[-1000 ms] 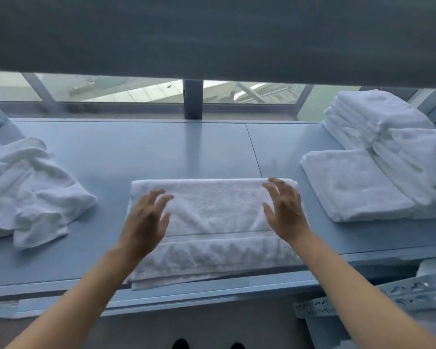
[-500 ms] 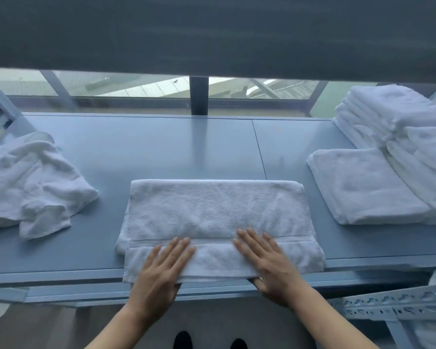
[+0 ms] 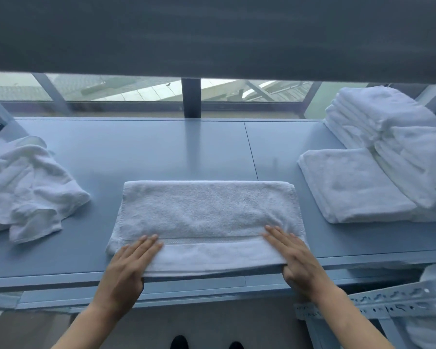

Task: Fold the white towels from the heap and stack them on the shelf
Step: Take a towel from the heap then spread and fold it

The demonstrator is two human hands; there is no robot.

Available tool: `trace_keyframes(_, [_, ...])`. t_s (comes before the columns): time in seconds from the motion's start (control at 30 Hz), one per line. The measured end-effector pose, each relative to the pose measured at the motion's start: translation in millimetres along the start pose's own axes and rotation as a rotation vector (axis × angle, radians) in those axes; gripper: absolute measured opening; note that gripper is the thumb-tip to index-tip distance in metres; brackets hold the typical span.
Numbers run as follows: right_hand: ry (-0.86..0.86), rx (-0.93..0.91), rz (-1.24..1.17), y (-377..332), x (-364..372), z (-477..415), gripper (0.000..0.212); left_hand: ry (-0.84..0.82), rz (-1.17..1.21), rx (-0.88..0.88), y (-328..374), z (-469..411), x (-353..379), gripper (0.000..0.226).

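Head, left hand [image 3: 126, 270], right hand [image 3: 297, 263] pinching towel [image 3: 207, 210]

The left hand [image 3: 126, 270] and right hand [image 3: 300, 263] are bare, as are both forearms [image 3: 86, 323]. Black shoes [image 3: 179, 343] show on the feet.

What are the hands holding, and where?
The folded towel, by its near edge: left hand near the left end, right hand near the right, fingers on top.
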State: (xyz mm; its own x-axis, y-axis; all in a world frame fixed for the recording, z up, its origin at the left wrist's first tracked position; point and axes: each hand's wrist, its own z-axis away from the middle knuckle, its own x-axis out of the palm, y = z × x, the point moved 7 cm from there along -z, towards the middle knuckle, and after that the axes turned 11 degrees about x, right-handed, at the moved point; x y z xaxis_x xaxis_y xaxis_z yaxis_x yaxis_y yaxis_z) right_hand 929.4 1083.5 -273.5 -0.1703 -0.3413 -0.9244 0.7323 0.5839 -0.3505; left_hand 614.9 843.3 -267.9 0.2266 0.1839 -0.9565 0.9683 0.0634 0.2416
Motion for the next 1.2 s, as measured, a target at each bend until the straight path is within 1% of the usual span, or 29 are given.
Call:
trace_keyframes(0.07, [0.049,0.022,-0.073,-3.7,-21.6,-9.2,0.092,-0.025,0.013,-0.023,-4.6,-17.0,-17.8,0.078])
trace_keyframes(0.17, [0.189,0.069,-0.086,-18.7,-62.3,-41.8,0.069,-0.072,0.062,-0.099,-30.1,-69.0,-51.2,0.07])
trace_keyframes(0.2, [0.248,0.093,-0.085,-25.0,-78.1,-55.5,0.063,-0.039,0.059,-0.107,-35.9,-91.1,-70.5,0.067])
trace_keyframes(0.27, [0.436,0.078,-0.113,-42.5,-118.1,-74.1,0.065,0.187,-0.029,-0.054,-35.1,-129.1,-123.4,0.065])
trace_keyframes(0.33, [0.647,-0.013,-0.093,-55.5,-146.5,-75.3,0.068,0.401,-0.175,0.004,-26.2,-138.4,-160.6,0.065])
trace_keyframes(0.37, [0.708,-0.049,-0.063,-58.1,-149.4,-70.5,0.068,0.459,-0.221,0.017,-22.3,-133.6,-166.4,0.068])
trace_keyframes(0.4, [0.727,-0.089,-0.033,-58.3,-142.1,-63.9,0.067,0.485,-0.251,0.025,-19.8,-124.7,-163.1,0.072])
trace_keyframes(0.43, [0.696,-0.122,-0.004,-55.5,-124.5,-57.5,0.065,0.466,-0.269,0.024,-20.4,-112.8,-149.0,0.075])
trace_keyframes(0.47, [0.629,-0.144,0.024,-50.1,-99.3,-50.5,0.065,0.402,-0.274,0.022,-23.6,-99.1,-125.6,0.078])
trace_keyframes(0.53, [0.456,-0.154,0.087,-32.6,-43.5,-35.0,0.068,0.188,-0.252,0.012,-37.0,-66.4,-62.8,0.083])
trace_keyframes(0.6, [0.304,-0.124,0.128,-15.0,-5.8,-21.0,0.078,-0.018,-0.186,0.003,-47.2,-37.8,-12.9,0.088])
trace_keyframes(0.67, [0.232,-0.11,0.132,-7.5,8.6,-11.9,0.088,-0.101,-0.083,-0.056,-55.1,-21.2,7.4,0.094])
trace_keyframes(0.73, [0.226,-0.09,0.126,-4.9,7.5,-11.2,0.084,-0.108,-0.014,-0.097,-58.1,-20.6,8.7,0.098])
trace_keyframes(0.83, [0.233,-0.081,0.139,-4.2,-0.9,-14.6,0.077,-0.124,0.009,-0.08,-58.9,-20.0,6.3,0.105])
trace_keyframes(0.9, [0.224,-0.062,0.168,-1.0,-4.2,-15.1,0.077,-0.152,0.024,-0.075,-63.0,-12.1,5.9,0.106])
trace_keyframes(0.97, [0.197,-0.022,0.211,0.7,-7.3,-13.1,0.083,-0.206,0.059,-0.103,-63.5,-7.1,2.3,0.103])
trace_keyframes(1.07, [0.094,0.052,0.26,-11.4,-11.4,-11.7,0.094,-0.354,0.13,-0.163,-55.2,-13.5,-8.3,0.087])
trace_keyframes(1.1, [0.047,0.056,0.231,-24.3,-13.0,-11.8,0.093,-0.355,0.176,-0.166,-47.7,-23.3,-15.8,0.085])
trace_keyframes(1.13, [0.015,0.036,0.172,-43.1,-16.1,-13.6,0.09,-0.301,0.213,-0.161,-38.9,-38.6,-25.2,0.081])
trace_keyframes(1.2, [-0.011,-0.025,0.023,-88.8,-20.4,-26.8,0.083,-0.134,0.212,-0.1,-22.7,-78.6,-35.6,0.068])
